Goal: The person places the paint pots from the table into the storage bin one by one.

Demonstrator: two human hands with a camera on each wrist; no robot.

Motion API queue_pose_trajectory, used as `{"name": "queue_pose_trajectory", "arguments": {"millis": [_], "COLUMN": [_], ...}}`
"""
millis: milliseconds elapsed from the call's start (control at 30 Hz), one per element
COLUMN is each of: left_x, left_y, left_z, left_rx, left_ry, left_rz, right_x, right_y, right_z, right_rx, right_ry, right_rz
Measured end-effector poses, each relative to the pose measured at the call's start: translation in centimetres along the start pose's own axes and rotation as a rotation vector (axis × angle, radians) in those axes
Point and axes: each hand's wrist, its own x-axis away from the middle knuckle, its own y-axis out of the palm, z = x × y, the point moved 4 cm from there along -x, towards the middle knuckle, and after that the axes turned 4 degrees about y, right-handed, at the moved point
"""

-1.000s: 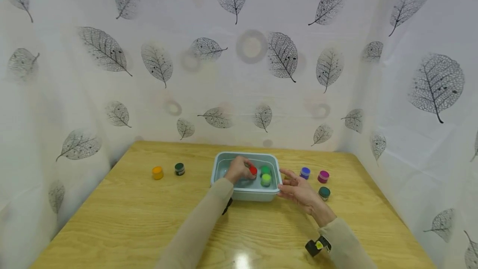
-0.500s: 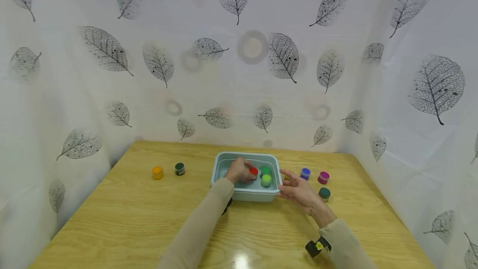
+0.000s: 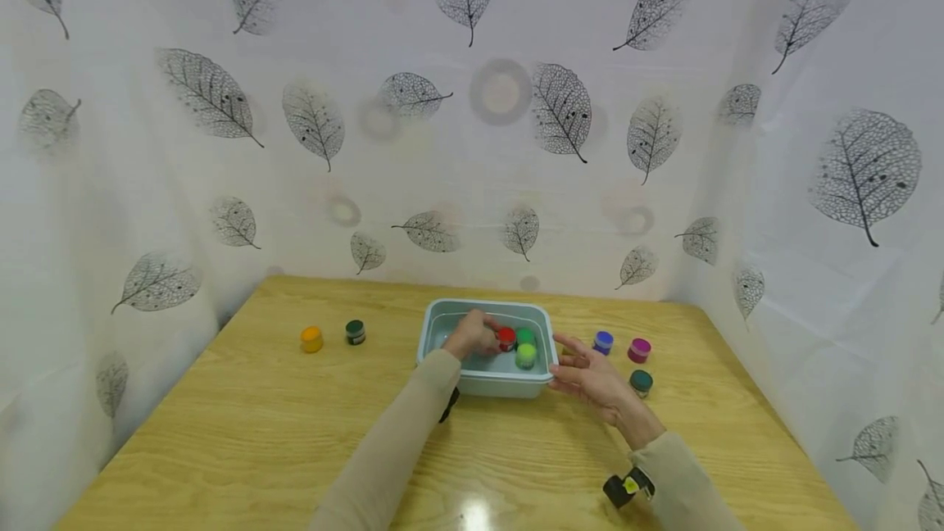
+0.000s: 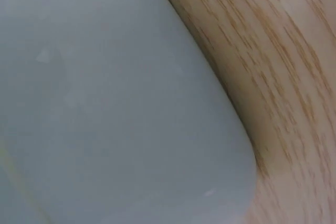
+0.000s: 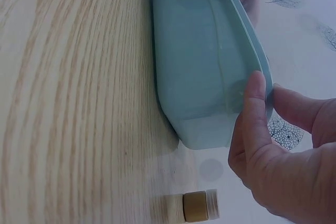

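A pale blue-green plastic container [image 3: 487, 386] stands mid-table. Inside it my left hand [image 3: 470, 336] holds a small red-lidded paint jar [image 3: 506, 338] at its left side, fingertips right at the lid. That jar sits close beside a green-lidded jar [image 3: 525, 336] and a lime-green-lidded jar [image 3: 526, 356]. My right hand [image 3: 593, 383] pinches the container's right rim, with the thumb on one side and fingers [image 5: 254, 87] against the outer wall. The left wrist view shows only the container's wall [image 4: 131, 103] and wood; the left fingers are outside it.
An orange jar [image 3: 311, 340] and a dark green jar [image 3: 356, 333] stand on the table's left. To the right are a blue jar [image 3: 603, 342], a magenta jar [image 3: 639, 350] and a teal jar [image 3: 641, 383]. A leaf-print curtain [image 3: 398, 179] hangs behind.
The red-lidded jar has shifted slightly right, closer to the green-lidded jar, and more of its front shows. The right hand has stayed at the rim.
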Motion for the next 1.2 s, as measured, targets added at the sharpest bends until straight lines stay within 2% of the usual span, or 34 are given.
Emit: {"name": "queue_pose_trajectory", "arguments": {"millis": [333,733,1033,1200], "left_x": [0.3,0.8,1.3,1.7], "left_y": [-0.6,-2.1,-4.2,-5.7], "left_z": [0.1,0.4,0.8,0.7], "left_rx": [0.054,0.173,0.108,0.116], "left_ry": [0.048,-0.022,0.089,0.112], "left_rz": [-0.012,0.025,0.092,0.133], "right_x": [0.0,-0.1,0.0,0.0], "right_y": [0.0,-0.1,0.2,0.1], "right_z": [0.0,0.2,-0.1,-0.1], "right_rx": [0.004,0.000,0.007,0.006], "right_ry": [-0.006,-0.003,0.007,0.010], "right_rz": [0.007,0.006,0.015,0.015]}}
